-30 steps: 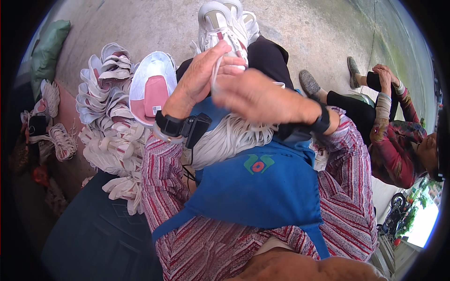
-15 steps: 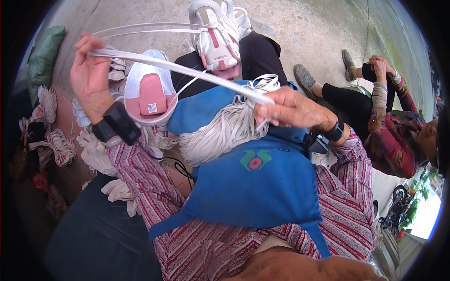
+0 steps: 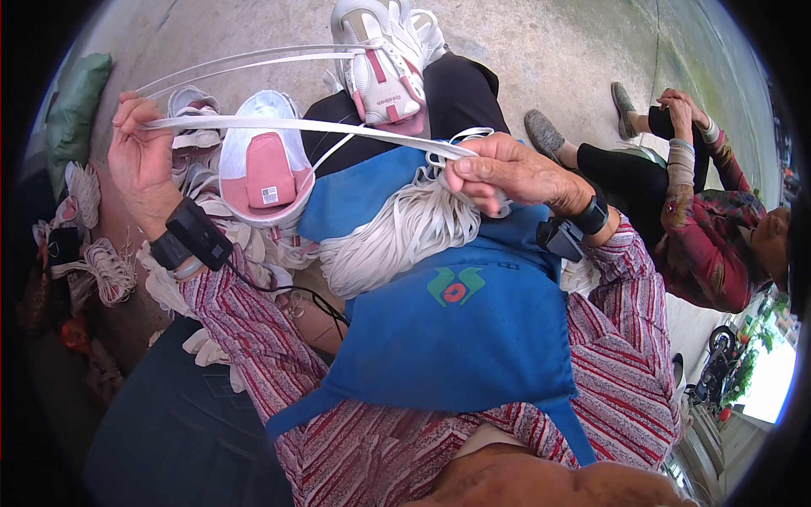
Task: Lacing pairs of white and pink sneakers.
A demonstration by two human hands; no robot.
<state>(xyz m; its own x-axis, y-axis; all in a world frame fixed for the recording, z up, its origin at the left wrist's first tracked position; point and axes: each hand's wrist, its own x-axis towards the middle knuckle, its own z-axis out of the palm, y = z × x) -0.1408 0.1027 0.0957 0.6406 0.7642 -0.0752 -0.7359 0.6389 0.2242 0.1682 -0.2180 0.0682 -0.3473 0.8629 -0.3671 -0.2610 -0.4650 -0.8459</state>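
A white shoelace (image 3: 279, 124) stretches between my raised left hand (image 3: 142, 160) and my right hand (image 3: 515, 173). The left fingers are closed round its far end, where thinner strands run across to a white and pink sneaker (image 3: 384, 80) near my knees. Pinched between thumb and fingers, the lace's other end sits in my right hand. Just below that hand, a thick bundle of white shoelaces (image 3: 393, 232) lies across my blue apron (image 3: 456, 338). Another white and pink shoe (image 3: 269, 160), a pink piece showing on it, stands between my left hand and the bundle.
More shoes and white parts (image 3: 198, 139) are heaped on my left. Bundled laces (image 3: 106, 270) and a green sack (image 3: 78, 118) lie farther left. A person (image 3: 701, 203) sits at the right with hands clasped. A black cable (image 3: 317, 300) hangs by my left forearm.
My left hand has moved a little left and down, the lace end still in it. My right hand has risen slightly, and the lace between them now lies nearly level.
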